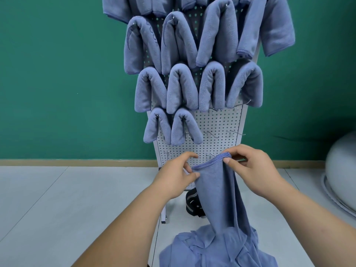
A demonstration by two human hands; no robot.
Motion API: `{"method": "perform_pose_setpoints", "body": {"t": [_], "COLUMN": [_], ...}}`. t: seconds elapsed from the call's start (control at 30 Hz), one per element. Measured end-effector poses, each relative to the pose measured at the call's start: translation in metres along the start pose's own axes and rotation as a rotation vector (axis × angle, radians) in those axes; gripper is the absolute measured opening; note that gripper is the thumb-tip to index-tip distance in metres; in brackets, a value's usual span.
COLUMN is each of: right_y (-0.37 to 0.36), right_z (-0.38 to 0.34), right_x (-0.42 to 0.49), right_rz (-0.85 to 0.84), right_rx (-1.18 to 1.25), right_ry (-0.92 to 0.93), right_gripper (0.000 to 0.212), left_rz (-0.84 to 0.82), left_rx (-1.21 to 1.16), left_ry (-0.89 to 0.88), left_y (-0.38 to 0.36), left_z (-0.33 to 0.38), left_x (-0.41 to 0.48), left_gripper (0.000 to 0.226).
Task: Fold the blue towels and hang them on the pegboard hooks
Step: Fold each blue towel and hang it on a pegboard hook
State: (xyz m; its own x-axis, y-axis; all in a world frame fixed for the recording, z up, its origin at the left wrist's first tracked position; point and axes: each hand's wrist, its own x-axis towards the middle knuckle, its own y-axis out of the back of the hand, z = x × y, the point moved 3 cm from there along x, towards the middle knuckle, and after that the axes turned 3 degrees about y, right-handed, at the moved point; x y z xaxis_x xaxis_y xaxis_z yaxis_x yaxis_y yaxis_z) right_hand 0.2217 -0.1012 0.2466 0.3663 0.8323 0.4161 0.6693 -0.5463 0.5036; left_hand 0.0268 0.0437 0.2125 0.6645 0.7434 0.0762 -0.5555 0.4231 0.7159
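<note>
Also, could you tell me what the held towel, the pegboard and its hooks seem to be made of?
The towel looks like soft microfibre or terry cloth: matte blue, fuzzy nap, stitched hem, limp drape. The pegboard seems painted sheet metal, possibly plastic: smooth white, regular round holes. The hooks look like bare steel wire: thin, silvery.

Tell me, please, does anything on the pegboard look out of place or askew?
Yes: the towel at the upper right hangs wide and spread, hemmed edges showing, unlike the narrow folded towels beside it on the pegboard.
</note>
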Motion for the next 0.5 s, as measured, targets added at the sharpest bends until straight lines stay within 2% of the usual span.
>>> {"method": "perform_pose_setpoints", "body": {"t": [0.13, 0.33, 0.43, 0.5], "right_y": [0.001, 0.009, 0.016, 0.018], "right_z": [0.000, 0.000, 0.016, 0.030], "right_x": [0.000, 0.000, 0.002, 0.002], "right_rz": [-0.001, 0.030, 0.036, -0.064], "right_rx": [0.004, 0.032, -0.291, -0.535], "right_ry": [0.010, -0.004, -0.037, -0.127], "right_gripper": [0.019, 0.014, 0.010, 0.007], "left_rz": [0.024, 0.022, 0.183, 0.268], "left_rx": [0.126, 0.220, 0.225, 0.206], "left_ry": [-0.030, -0.046, -0.079, -0.147], "left_y": [-0.006, -0.006, 0.007, 0.015], "left_z": [-0.002, -0.005, -0.004, 0.001], "left_x": [0.003, 0.003, 0.006, 0.006], "left_gripper": [0.016, 0.016, 0.008, 0.010]}}
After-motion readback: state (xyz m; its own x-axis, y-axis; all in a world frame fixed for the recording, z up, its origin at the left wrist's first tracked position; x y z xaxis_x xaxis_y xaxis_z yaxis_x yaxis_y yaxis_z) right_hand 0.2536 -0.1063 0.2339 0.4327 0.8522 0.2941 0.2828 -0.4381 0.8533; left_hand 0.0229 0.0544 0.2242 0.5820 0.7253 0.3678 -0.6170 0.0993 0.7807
